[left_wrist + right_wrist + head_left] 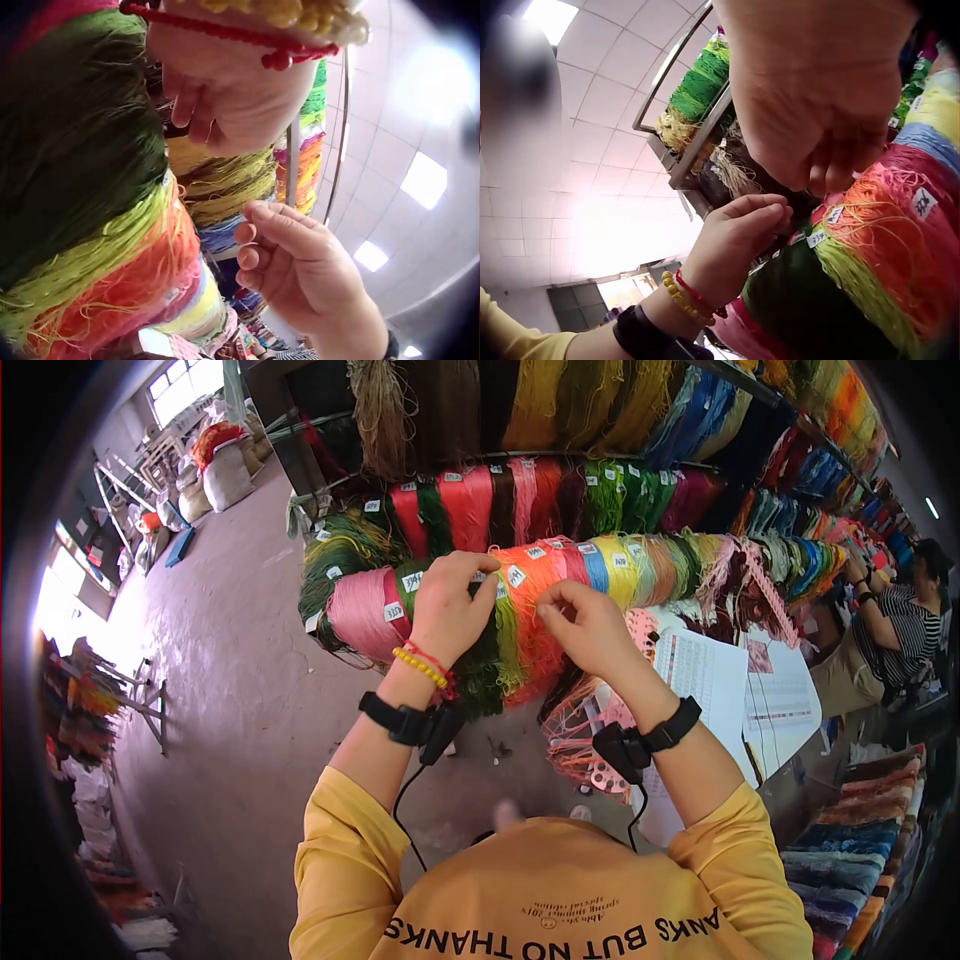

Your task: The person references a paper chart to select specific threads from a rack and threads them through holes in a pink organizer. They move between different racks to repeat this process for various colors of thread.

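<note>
A thick row of coloured yarn skeins hangs over a bar in front of me, many with small white number labels. My left hand [449,605] is over the dark green skein [802,300], its thumb and forefinger tips close together in the right wrist view. My right hand [590,622] hovers beside the orange skein [527,597], thumb and forefinger meeting and the other fingers curled in the left wrist view. I cannot tell whether either hand pinches a thin thread. A lime green skein [855,289] lies between the dark green and orange ones. A pink skein [362,612] hangs left of my left hand.
Racks of more skeins [465,510] rise behind the row. Printed sheets [705,680] hang at the right, near pink perforated strips [768,588]. Another person [895,625] is at the far right. Sacks [228,478] stand on the floor at the back left.
</note>
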The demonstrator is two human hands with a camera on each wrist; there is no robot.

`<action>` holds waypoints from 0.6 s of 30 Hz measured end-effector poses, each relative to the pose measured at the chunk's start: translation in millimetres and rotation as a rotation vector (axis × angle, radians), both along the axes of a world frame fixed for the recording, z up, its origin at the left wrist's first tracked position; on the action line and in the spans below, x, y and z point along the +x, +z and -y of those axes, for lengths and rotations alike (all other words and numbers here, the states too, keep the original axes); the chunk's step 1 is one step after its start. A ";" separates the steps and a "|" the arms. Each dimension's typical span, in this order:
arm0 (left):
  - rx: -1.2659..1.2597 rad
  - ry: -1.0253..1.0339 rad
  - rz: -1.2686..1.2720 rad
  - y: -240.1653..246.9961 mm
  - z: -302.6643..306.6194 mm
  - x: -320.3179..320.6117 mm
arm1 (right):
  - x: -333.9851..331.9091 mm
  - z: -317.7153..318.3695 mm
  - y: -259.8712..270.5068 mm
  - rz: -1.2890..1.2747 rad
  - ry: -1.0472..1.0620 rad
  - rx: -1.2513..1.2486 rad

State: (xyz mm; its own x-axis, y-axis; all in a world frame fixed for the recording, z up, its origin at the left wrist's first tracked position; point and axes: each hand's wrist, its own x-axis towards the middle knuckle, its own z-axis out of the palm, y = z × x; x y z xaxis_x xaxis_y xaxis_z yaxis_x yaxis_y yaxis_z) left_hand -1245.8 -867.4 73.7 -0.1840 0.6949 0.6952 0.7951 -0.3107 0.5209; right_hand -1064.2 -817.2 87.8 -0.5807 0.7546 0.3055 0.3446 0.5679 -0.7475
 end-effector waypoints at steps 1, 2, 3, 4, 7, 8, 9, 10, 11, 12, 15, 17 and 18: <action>0.009 0.015 -0.036 -1.7 -7.6 -3.1 | -5.3 -6.7 0.7 0.009 -0.013 0.022; -0.005 0.042 -0.057 -4.1 -13.7 -6.4 | -10.4 -12.9 1.2 0.018 -0.026 0.042; -0.029 0.070 -0.085 -6.9 -17.3 -8.3 | -15.3 -18.9 0.9 0.027 -0.039 0.062; -0.052 0.098 -0.112 -9.4 -20.4 -9.6 | -19.7 -26.0 -1.6 0.039 -0.040 0.100; -0.093 0.129 -0.156 -11.1 -21.8 -8.5 | -29.6 -39.9 -4.2 0.081 -0.052 0.192; -0.089 0.124 -0.160 -12.1 -21.3 -9.3 | -31.5 -41.6 -2.8 0.102 -0.061 0.208; -0.086 0.119 -0.164 -13.0 -21.4 -10.0 | -33.3 -42.7 -1.9 0.122 -0.070 0.223; -0.085 0.118 -0.166 -14.1 -21.6 -10.6 | -35.6 -43.6 -3.0 0.145 -0.058 0.225; -0.084 0.119 -0.167 -15.4 -21.7 -11.1 | -38.4 -44.2 -5.1 0.168 -0.044 0.227; -0.083 0.119 -0.168 -16.5 -21.9 -11.5 | -41.4 -44.9 -7.2 0.192 -0.031 0.229; -0.073 0.126 -0.151 -18.5 -22.7 -10.8 | -49.8 -49.4 -12.4 0.253 -0.033 0.235; -0.059 0.111 -0.124 -19.0 -22.3 -10.7 | -53.8 -52.9 -13.1 0.260 -0.040 0.219; -0.052 0.104 -0.111 -18.8 -21.9 -10.6 | -55.8 -53.2 -12.0 0.264 -0.043 0.212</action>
